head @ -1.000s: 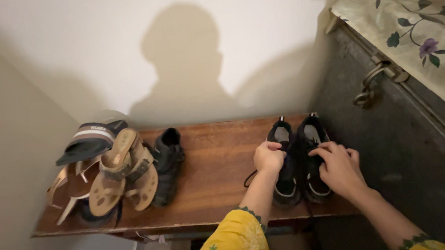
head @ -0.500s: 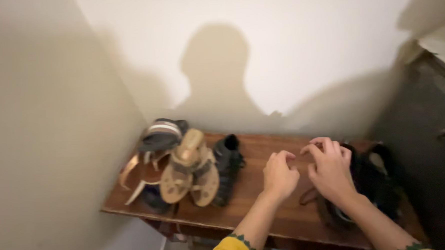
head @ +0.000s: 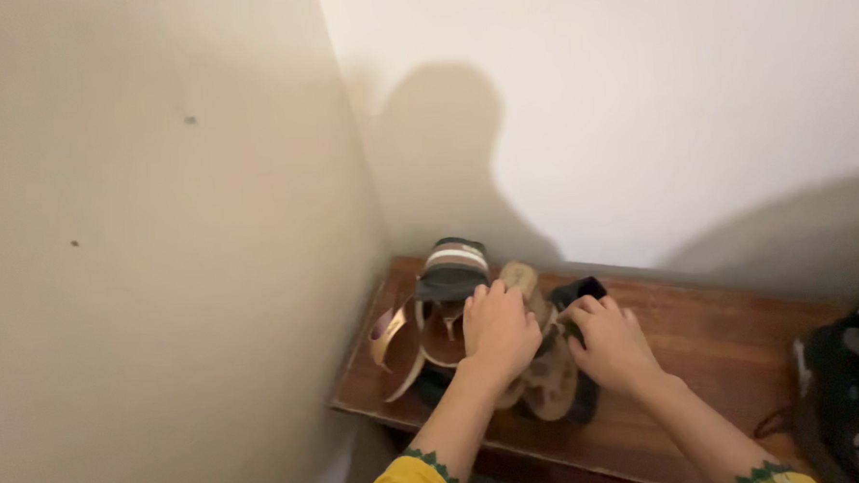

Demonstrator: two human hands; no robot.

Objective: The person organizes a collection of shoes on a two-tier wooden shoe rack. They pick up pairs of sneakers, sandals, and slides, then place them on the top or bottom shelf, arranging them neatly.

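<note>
Head view: your left hand [head: 497,327] lies on the tan sandals [head: 542,381], fingers curled loosely over them. Your right hand [head: 612,344] pinches the black shoe [head: 577,293] beside them. The pile sits at the left end of the wooden shelf [head: 714,345], by the wall. Black sneakers [head: 847,397] sit far right.

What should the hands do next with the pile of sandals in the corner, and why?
Probably close the left hand on the tan sandals and lift them: both hands rest on the heap, the right hand touches the black shoe, and the footwear overlaps on the wooden shelf.
</note>
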